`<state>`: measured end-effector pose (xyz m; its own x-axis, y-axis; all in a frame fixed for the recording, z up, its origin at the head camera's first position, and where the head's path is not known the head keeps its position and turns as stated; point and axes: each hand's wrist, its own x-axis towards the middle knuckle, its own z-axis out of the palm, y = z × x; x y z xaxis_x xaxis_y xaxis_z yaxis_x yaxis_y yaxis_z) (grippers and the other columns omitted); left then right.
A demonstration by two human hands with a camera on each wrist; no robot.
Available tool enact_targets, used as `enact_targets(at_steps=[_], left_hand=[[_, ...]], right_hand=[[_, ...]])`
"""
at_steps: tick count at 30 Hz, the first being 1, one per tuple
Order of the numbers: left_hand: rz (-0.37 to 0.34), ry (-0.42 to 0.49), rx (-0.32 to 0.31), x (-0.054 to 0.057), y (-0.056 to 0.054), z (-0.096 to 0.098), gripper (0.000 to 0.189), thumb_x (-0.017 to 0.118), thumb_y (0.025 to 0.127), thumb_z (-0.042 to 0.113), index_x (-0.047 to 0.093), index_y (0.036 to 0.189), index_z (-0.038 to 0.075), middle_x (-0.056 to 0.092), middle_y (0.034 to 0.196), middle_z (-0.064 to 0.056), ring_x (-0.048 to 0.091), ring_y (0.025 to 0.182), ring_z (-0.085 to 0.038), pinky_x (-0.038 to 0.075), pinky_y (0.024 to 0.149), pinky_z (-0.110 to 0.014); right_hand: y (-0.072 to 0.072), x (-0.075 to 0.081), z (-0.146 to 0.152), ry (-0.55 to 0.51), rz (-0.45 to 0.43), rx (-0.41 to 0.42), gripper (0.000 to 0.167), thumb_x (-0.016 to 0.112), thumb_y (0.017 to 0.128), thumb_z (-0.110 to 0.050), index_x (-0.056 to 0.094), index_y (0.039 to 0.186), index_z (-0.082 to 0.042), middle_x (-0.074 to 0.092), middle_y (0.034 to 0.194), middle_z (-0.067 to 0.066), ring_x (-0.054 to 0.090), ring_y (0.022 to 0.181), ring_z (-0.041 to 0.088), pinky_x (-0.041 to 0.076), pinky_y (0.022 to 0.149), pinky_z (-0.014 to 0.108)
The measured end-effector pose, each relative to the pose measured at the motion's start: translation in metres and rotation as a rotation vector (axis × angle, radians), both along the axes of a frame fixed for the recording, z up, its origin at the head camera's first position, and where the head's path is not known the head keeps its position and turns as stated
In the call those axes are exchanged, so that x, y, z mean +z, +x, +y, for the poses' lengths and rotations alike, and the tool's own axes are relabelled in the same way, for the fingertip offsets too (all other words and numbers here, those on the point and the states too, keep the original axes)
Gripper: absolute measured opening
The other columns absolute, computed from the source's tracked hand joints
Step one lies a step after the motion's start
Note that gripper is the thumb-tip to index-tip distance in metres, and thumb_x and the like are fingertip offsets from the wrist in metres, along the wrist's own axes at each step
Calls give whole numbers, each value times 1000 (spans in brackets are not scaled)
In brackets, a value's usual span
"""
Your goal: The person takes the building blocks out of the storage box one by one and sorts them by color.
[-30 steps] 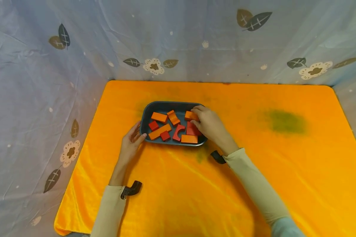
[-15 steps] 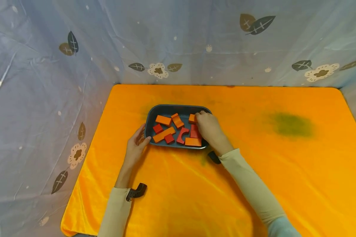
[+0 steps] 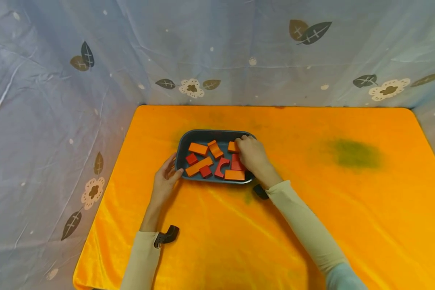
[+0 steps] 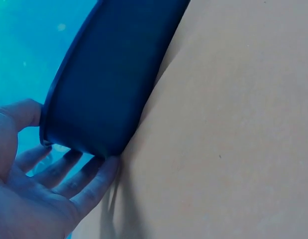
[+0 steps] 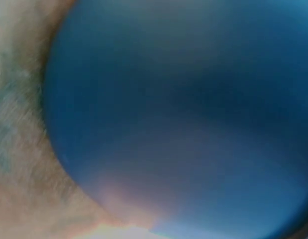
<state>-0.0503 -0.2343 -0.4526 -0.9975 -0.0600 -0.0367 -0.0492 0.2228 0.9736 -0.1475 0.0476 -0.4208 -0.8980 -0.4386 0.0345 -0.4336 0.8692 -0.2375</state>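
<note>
A dark blue-grey tray (image 3: 217,133) holds several orange and red toy blocks. My left hand (image 3: 164,181) grips the tray's left end. In the left wrist view, the left thumb lies at the rim while the fingers (image 4: 96,186) curve against the outer end wall. Over the tray's right end, my right hand (image 3: 253,155) reaches inside with bent fingers round the right part of an orange block (image 3: 233,147); its thumb is hidden. Just below that hand lie a red block (image 3: 236,164) and another orange block (image 3: 235,175). Beside them sits a red arch block (image 3: 221,167).
An orange cloth (image 3: 311,193) covers the table. Pale grey-blue curtains (image 3: 239,48) with leaf and flower prints rise behind and at the left. The tray's wall (image 5: 168,99) fills most of the blurred right wrist view.
My right fingers have curled in at the orange block in the tray's right end, where they were more spread. The left hand stays at the tray's left end. The head view has shifted slightly.
</note>
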Motion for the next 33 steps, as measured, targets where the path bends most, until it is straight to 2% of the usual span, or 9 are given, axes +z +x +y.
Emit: enact_targets(at_steps=[3, 6, 9, 12, 19, 22, 27, 33], left_hand=[[0, 3, 8, 0, 0, 0, 57, 61, 97, 10, 40, 150, 10, 44, 148, -14, 45, 133, -27, 40, 109, -36], [-6, 4, 11, 0, 1, 1, 57, 61, 97, 10, 40, 150, 11, 44, 148, -13, 45, 133, -26, 44, 104, -24], [-13, 7, 10, -1, 1, 2, 57, 60, 97, 10, 40, 150, 12, 43, 149, -13, 45, 133, -26, 45, 97, -15], [-18, 10, 7, 0, 0, 3, 57, 60, 97, 10, 40, 151, 13, 43, 149, -13, 45, 133, -27, 45, 94, -12], [-47, -11, 4, 1, 0, 1, 56, 58, 99, 12, 38, 151, 14, 41, 151, -12, 44, 133, -29, 46, 93, -12], [-55, -22, 9, 1, 1, 0, 56, 59, 99, 13, 39, 151, 14, 41, 151, -12, 44, 133, -30, 46, 91, -11], [-52, -13, 13, 1, 1, 0, 56, 59, 99, 12, 39, 151, 13, 42, 150, -13, 43, 134, -29, 45, 92, -11], [-46, 10, 15, 1, 1, 3, 56, 58, 98, 8, 38, 151, 9, 42, 149, -16, 43, 134, -31, 46, 92, -11]], right_hand=[[-1, 0, 2, -17, 4, 9, 18, 69, 85, -3, 70, 102, 1, 64, 97, 18, 61, 95, 34, 56, 80, 47], [0, 1, 5, -20, 6, 20, 15, 71, 83, -4, 70, 98, 2, 63, 96, 18, 60, 94, 33, 56, 78, 46], [1, 4, 8, -40, 17, 42, 22, 73, 82, -5, 70, 103, 4, 64, 101, 19, 60, 96, 33, 56, 80, 44], [3, 10, 11, -97, 21, 58, 30, 74, 82, -6, 68, 109, 6, 64, 107, 19, 61, 96, 33, 56, 81, 42], [9, 38, 24, -285, -102, 105, 41, 76, 84, -9, 64, 120, 5, 64, 115, 20, 61, 90, 29, 55, 83, 39], [10, 49, 32, -333, -118, 113, 41, 75, 84, -9, 64, 121, 5, 65, 114, 19, 58, 85, 28, 54, 79, 38], [6, 63, 54, -398, -118, 58, 41, 74, 84, -5, 63, 122, 6, 63, 115, 20, 61, 88, 29, 56, 78, 39], [-4, 67, 90, -386, -72, -31, 39, 73, 84, -3, 64, 121, 8, 62, 117, 24, 61, 93, 36, 54, 82, 46]])
